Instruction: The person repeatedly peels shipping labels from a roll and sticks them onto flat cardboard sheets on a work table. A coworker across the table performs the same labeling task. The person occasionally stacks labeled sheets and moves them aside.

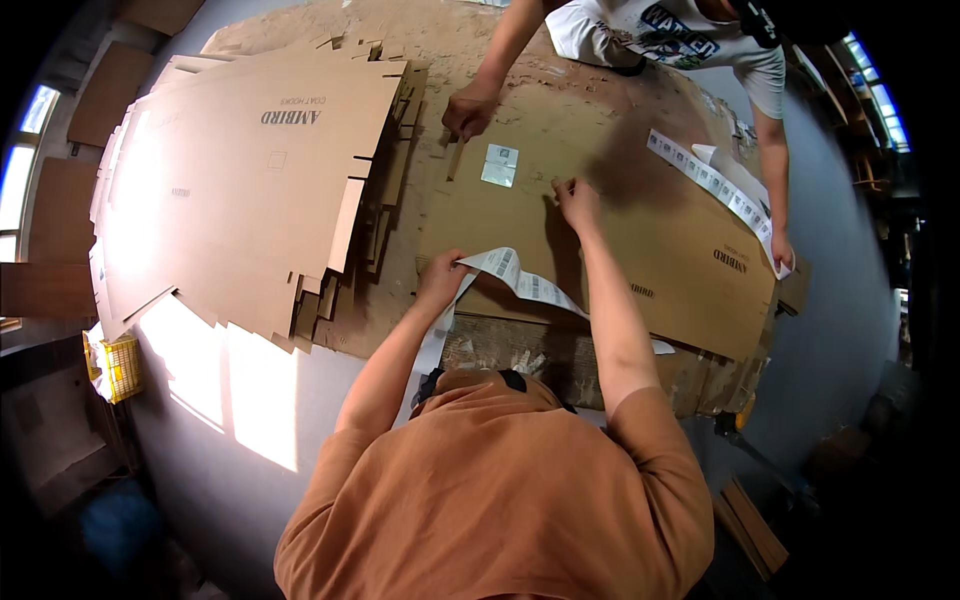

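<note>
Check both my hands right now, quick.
Left hand: closed, holding the label strip.
Right hand: can't tell whether it's pinching something or empty.

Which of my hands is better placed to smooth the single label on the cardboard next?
Probably your right hand: it is nearer the single label, while your left hand holds a label strip.

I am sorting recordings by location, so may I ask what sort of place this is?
It looks like a packing workshop: a big stack of flat cardboard, a strip of labels in the left hand and a scuffed worktable.
</note>
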{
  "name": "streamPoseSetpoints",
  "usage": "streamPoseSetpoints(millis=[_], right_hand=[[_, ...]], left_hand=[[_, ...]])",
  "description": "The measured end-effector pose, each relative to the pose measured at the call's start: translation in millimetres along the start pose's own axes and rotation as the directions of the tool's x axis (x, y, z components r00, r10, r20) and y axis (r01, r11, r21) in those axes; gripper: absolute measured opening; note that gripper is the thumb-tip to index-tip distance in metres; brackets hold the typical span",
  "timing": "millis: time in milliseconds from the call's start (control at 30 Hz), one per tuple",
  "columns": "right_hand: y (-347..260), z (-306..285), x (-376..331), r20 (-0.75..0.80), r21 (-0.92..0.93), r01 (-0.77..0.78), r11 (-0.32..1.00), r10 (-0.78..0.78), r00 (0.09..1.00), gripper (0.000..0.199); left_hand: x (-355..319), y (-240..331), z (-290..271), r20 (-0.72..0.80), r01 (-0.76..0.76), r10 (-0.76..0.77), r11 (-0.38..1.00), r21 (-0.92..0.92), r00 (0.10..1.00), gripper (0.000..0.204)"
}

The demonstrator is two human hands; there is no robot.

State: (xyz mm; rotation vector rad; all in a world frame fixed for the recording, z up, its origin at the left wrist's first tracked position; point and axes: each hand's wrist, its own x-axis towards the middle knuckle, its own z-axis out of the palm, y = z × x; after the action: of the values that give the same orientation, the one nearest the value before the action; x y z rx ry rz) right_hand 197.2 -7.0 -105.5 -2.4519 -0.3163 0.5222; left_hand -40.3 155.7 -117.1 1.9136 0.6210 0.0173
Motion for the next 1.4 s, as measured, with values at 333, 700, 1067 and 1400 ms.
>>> streamPoseSetpoints(millis=[333,700,1067,1400], right_hand=[[-20,-36,-206,0.188,0.814,0.12,0.569,-0.453,0.872,0.051],[-12,-76,-256,0.165,0.749,0.189,0.636,-0.455,0.875,0.038],[-10,-75,-232,-0.121,0.296,0.653,0.697,-0.65,0.75,0.008],[-15,-27,-87,0.056,0.615,0.117,0.78,-0.19,0.98,0.013]], left_hand=[[-68,98,6,-0.101,-0.181,0.18,0.984,0.003,0.978,0.016],[-124,125,35,-0.129,-0.274,0.244,0.899,-0.343,0.961,0.02],[-112,111,33,-0.031,-0.075,0.078,0.993,0.087,0.996,0.017],[-53,32,34,-0.002,0.0,0.0,1.0,0.029,1.0,0.023]])
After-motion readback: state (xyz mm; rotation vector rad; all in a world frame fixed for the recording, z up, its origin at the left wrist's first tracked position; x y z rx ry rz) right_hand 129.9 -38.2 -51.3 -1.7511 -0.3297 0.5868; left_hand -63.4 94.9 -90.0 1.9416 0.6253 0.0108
